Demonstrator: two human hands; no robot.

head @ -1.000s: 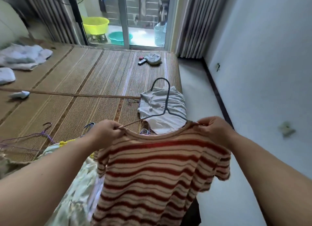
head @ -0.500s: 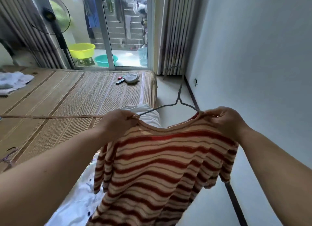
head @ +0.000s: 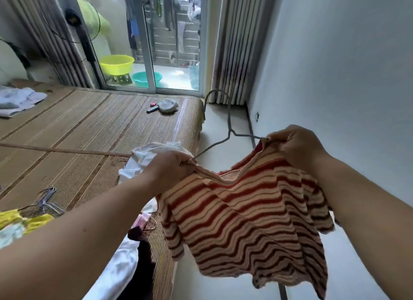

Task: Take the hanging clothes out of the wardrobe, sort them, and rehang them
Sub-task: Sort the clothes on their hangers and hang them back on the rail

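Note:
A cream top with dark red stripes hangs on a grey wire hanger held out in front of me over the bed's edge. My left hand pinches the top's left shoulder together with the hanger's left arm. At the right shoulder, my right hand grips fabric and wire. The hanger's hook points up and away from me, and the neckline sags between my hands.
The bed with a woven mat fills the left; on it lie a white garment, loose hangers, yellow clothes and dark and white garments. A white wall stands on the right, floor between, curtains and a glass door behind.
The striped top on its hanger has swung to the right, off the bed toward the wall, and tilted. Both hands keep their hold on the shoulders. The camera's view has turned.

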